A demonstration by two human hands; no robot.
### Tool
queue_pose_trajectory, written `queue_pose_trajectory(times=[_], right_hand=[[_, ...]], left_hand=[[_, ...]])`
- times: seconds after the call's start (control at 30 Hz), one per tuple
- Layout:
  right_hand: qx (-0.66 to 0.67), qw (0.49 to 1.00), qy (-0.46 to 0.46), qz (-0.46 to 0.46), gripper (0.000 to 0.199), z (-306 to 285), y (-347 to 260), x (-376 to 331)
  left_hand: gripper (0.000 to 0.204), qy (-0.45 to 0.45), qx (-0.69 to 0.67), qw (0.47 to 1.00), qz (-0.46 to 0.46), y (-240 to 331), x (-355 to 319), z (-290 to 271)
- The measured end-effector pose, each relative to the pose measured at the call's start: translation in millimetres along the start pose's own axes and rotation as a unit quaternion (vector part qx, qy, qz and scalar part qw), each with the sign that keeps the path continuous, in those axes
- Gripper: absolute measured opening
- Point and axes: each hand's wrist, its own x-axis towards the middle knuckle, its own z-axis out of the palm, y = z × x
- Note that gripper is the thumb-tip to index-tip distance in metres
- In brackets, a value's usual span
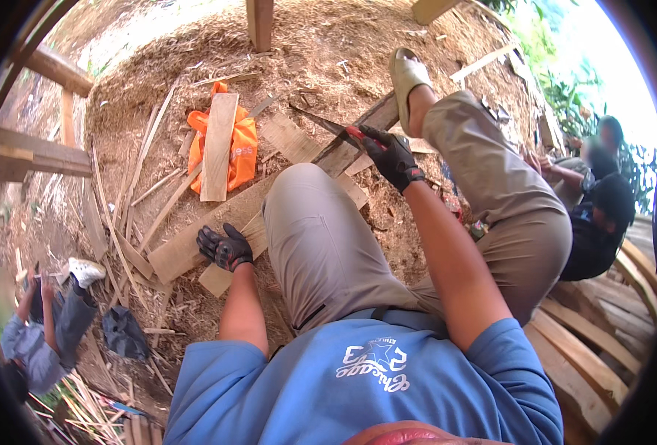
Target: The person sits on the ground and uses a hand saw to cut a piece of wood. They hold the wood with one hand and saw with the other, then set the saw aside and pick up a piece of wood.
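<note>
My right hand [392,158], in a black glove, is closed around the red handle of a handsaw [321,122]. The saw's dark, narrow blade points up and to the left, close to a long wooden board [379,117]; whether its teeth touch the wood I cannot tell. In a matching glove, my left hand [225,247] lies with fingers spread on a pale plank [176,251] that runs toward my bent knee. The knee hides part of the wood. A second, shorter piece of board [214,281] lies beside that plank, under the left hand's wrist side.
An orange bag [244,152] with a short board [219,148] across it lies ahead. Thin strips and shavings cover the ground. Wooden posts [259,26] stand at the far side. Other people sit at left [43,334] and right [599,215]; stacked timber [577,356] lies lower right.
</note>
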Motion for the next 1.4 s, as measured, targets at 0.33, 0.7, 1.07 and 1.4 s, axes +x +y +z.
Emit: queue_pose_trajectory(times=[0.33, 0.7, 1.07, 1.4], right_hand=[[0.152, 0.985, 0.037, 0.073, 0.036, 16.9, 52.0, 4.5], [0.119, 0.991, 0.011, 0.063, 0.040, 1.1, 42.1, 12.9], [0.105, 0.985, -0.058, 0.122, 0.043, -1.8, 39.1, 1.5], [0.060, 0.987, -0.091, 0.117, 0.047, -3.8, 28.0, -10.9]], left_hand=[[0.053, 0.013, 0.015, 0.997, 0.070, 33.0, 15.9, -98.5], [0.049, -0.267, 0.040, 0.963, -0.003, 31.6, 38.3, -107.7], [0.048, -0.109, -0.048, 0.984, 0.131, 11.9, 44.0, -42.6], [0.049, -0.126, -0.065, 0.982, 0.127, 15.2, 53.4, -33.7]])
